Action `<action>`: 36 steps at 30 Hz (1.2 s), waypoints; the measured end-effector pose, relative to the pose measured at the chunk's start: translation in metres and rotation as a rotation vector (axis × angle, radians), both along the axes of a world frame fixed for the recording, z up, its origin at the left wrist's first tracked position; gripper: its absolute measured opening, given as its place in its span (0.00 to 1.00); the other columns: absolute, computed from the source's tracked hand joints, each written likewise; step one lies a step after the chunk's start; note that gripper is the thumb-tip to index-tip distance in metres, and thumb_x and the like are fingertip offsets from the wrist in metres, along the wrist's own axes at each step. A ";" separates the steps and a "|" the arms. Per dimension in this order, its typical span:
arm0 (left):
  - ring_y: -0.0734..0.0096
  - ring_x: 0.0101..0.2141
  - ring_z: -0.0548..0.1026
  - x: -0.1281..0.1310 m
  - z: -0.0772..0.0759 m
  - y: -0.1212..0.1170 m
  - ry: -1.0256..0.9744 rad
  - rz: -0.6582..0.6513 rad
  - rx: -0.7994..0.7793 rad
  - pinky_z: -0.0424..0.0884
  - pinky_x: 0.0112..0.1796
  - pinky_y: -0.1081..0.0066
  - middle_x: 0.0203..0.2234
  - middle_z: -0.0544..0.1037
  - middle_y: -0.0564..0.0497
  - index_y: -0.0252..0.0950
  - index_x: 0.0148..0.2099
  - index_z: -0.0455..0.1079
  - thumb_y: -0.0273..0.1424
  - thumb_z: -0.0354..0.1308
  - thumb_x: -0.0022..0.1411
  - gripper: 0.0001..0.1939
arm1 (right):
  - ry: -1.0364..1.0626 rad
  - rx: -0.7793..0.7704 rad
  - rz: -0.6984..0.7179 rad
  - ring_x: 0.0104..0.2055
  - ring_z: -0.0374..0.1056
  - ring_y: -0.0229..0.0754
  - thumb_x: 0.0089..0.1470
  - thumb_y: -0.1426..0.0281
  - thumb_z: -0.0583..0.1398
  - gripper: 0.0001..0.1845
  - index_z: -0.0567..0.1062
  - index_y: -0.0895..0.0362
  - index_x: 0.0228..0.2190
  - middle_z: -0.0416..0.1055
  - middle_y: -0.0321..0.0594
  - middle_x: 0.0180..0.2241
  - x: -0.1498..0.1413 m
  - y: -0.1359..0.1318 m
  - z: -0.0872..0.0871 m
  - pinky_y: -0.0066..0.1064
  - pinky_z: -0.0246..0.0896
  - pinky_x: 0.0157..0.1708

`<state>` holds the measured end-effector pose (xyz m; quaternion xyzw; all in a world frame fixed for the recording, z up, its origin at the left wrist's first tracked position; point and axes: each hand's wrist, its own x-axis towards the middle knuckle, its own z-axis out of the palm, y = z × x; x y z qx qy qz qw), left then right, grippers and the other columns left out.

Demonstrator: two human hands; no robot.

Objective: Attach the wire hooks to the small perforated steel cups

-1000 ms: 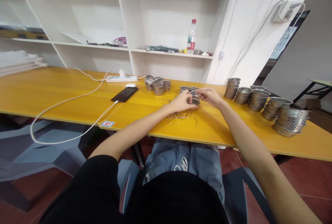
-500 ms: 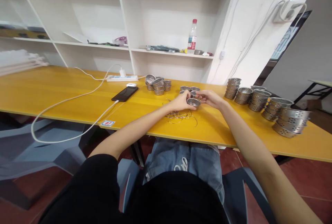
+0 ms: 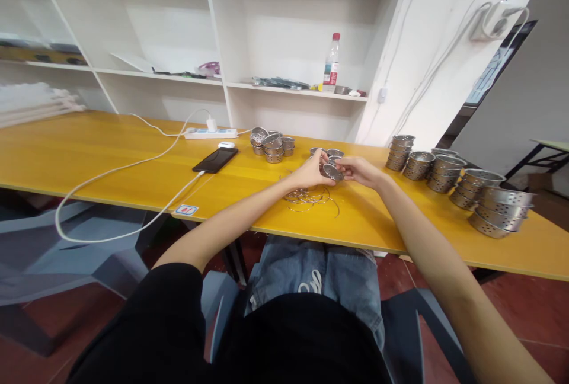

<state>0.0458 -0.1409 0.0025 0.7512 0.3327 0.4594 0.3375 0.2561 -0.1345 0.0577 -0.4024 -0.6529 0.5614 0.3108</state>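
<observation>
Both hands meet over the middle of the yellow table [image 3: 89, 153]. My left hand [image 3: 310, 174] and my right hand [image 3: 361, 170] are each closed on one small perforated steel cup [image 3: 332, 171], held tilted just above the tabletop. Under the hands lies a heap of thin wire rings [image 3: 311, 199]. Two more small steel cups [image 3: 334, 153] stand just behind the hands. A cluster of small steel cups [image 3: 270, 146] sits further left.
Stacks of larger perforated steel baskets [image 3: 444, 170] line the table's right side. A black phone [image 3: 214, 160] on a white cable [image 3: 124, 168], a power strip [image 3: 210, 133] and a white earbud case [image 3: 226, 144] lie left of centre. White shelves [image 3: 293, 90] behind hold a bottle [image 3: 330, 70].
The held cup has been tipped from lying flat to tilted up between the fingers, and both hands rose slightly. The view shifted a little.
</observation>
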 end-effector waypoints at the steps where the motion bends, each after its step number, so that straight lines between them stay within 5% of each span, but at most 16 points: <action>1: 0.61 0.46 0.80 0.000 0.000 0.000 -0.005 -0.001 -0.006 0.73 0.52 0.58 0.43 0.78 0.50 0.41 0.48 0.58 0.30 0.81 0.41 0.40 | 0.003 0.003 0.002 0.26 0.50 0.34 0.47 0.56 0.76 0.23 0.71 0.56 0.27 0.62 0.35 0.24 0.000 -0.001 0.000 0.30 0.47 0.24; 25: 0.57 0.49 0.79 -0.005 0.001 0.002 0.079 -0.007 0.053 0.73 0.52 0.56 0.50 0.77 0.44 0.38 0.53 0.61 0.35 0.80 0.43 0.39 | 0.050 -0.009 -0.048 0.26 0.54 0.34 0.46 0.60 0.76 0.20 0.74 0.58 0.26 0.66 0.37 0.26 -0.004 -0.001 -0.004 0.29 0.51 0.25; 36: 0.56 0.47 0.82 -0.005 0.006 -0.005 0.082 -0.072 0.008 0.73 0.52 0.58 0.47 0.84 0.45 0.40 0.54 0.60 0.34 0.78 0.45 0.39 | 0.063 0.029 -0.054 0.27 0.54 0.35 0.42 0.57 0.77 0.23 0.75 0.57 0.27 0.67 0.37 0.25 -0.003 0.002 -0.008 0.29 0.52 0.25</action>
